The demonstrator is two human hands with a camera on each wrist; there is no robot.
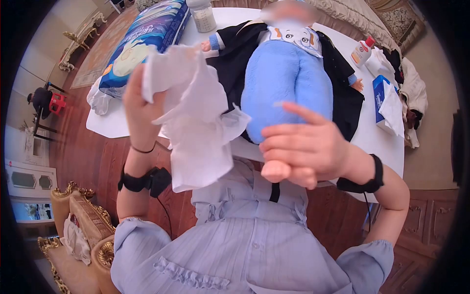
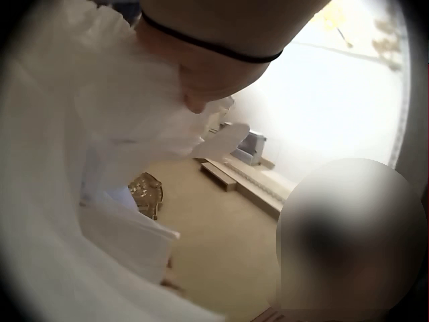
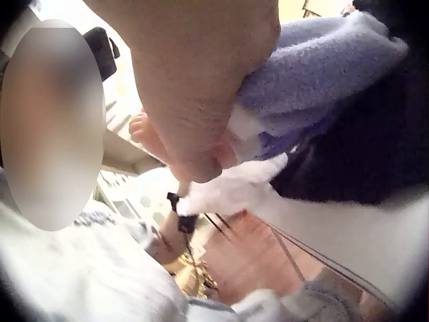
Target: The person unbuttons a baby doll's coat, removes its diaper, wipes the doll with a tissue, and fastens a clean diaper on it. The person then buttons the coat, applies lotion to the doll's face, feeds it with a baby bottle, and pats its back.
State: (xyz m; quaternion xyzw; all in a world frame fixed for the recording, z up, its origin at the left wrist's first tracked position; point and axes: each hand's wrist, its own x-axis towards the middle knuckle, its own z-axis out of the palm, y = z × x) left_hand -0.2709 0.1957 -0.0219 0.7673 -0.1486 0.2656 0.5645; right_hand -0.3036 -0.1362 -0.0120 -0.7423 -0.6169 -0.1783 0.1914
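A baby doll in fluffy blue trousers (image 1: 289, 73) and a white bib with an animal face (image 1: 298, 39) lies on a black garment (image 1: 346, 105) over the white table. With its fingers curled, my right hand (image 1: 313, 144) grips the doll's bare feet (image 1: 276, 170) near the table's front edge. In the right wrist view, toes (image 3: 139, 127) poke out beside that hand. My left hand (image 1: 139, 110) is raised left of the doll, holding a crumpled bunch of white tissues (image 1: 191, 98) that hangs in loose layers. The tissues fill much of the left wrist view.
A blue diaper pack (image 1: 139, 46) lies at the table's left, with a clear bottle (image 1: 201, 15) behind it. At the right are a red-capped bottle (image 1: 362, 51) and a blue tissue box (image 1: 384, 103). A gold-trimmed armchair (image 1: 81, 235) stands at lower left.
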